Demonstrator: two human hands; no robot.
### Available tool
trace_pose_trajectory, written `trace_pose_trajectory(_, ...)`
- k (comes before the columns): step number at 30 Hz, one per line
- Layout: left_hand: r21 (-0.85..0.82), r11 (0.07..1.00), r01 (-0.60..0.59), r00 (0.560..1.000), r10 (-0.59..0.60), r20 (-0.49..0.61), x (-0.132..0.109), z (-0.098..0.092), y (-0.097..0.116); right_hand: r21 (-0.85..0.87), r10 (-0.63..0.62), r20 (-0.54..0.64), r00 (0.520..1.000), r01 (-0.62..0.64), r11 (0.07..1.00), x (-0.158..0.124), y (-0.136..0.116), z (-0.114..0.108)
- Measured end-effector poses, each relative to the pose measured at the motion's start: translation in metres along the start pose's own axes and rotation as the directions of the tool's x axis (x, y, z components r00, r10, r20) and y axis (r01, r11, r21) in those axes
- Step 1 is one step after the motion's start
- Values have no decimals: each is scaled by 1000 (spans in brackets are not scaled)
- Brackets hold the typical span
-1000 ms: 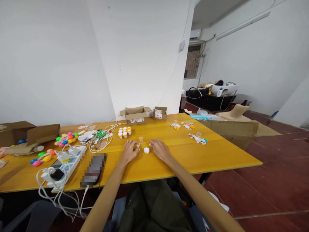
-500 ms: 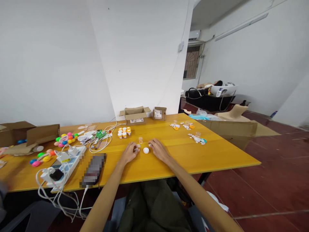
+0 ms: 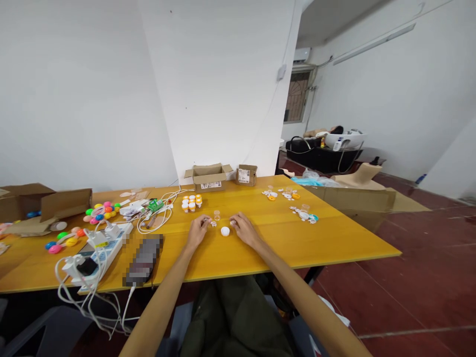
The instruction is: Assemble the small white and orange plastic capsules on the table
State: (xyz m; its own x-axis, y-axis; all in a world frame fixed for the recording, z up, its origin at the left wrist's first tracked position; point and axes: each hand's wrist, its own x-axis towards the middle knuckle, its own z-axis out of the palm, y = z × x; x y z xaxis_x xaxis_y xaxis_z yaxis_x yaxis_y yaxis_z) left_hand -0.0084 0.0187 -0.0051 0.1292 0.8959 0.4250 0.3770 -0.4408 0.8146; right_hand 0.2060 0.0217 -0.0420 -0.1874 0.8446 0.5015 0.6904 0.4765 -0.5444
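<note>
My left hand (image 3: 198, 231) is closed in a pinch on a small white plastic part (image 3: 206, 219), just above the table. Close beside its fingertips lies another small white openwork part (image 3: 213, 224). Across from it, my right hand (image 3: 244, 230) has its thumb and fingers together on a small white openwork plastic part (image 3: 232, 223). A round white cap-like piece (image 3: 225, 231) sits between the hands. Behind it stands a clear plastic cup (image 3: 216, 214). The exact shapes of the pinched parts are too small to make out.
Assembled white-and-orange pieces (image 3: 191, 202) stand grouped behind my left hand. Loose parts (image 3: 305, 214) lie in small piles to the right. Two cardboard boxes (image 3: 210, 184) are at the back; a phone (image 3: 144, 260), power strip (image 3: 107, 258) and cables occupy the left.
My left hand has shifted slightly up and left, raising a small white part in its fingertips. My right hand has barely moved, and the cap-like piece stays put.
</note>
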Motion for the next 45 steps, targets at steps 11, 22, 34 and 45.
trace_pose_trajectory(11,-98,994,55,998,-59,-36,4,3,-9,154,57,-37,998,-51,987,2,1,-3)
trace_pose_trajectory(22,-150,987,58,998,-62,-23,6,6,-8,440,113,-31,993,-88,894,7,5,0)
trace_pose_trajectory(34,-308,941,141,990,-141,23,8,10,-13,541,46,-74,996,1,841,21,-12,10)
trace_pose_trajectory(45,-301,945,130,991,-130,19,11,11,-20,368,-125,-84,989,148,918,28,-37,23)
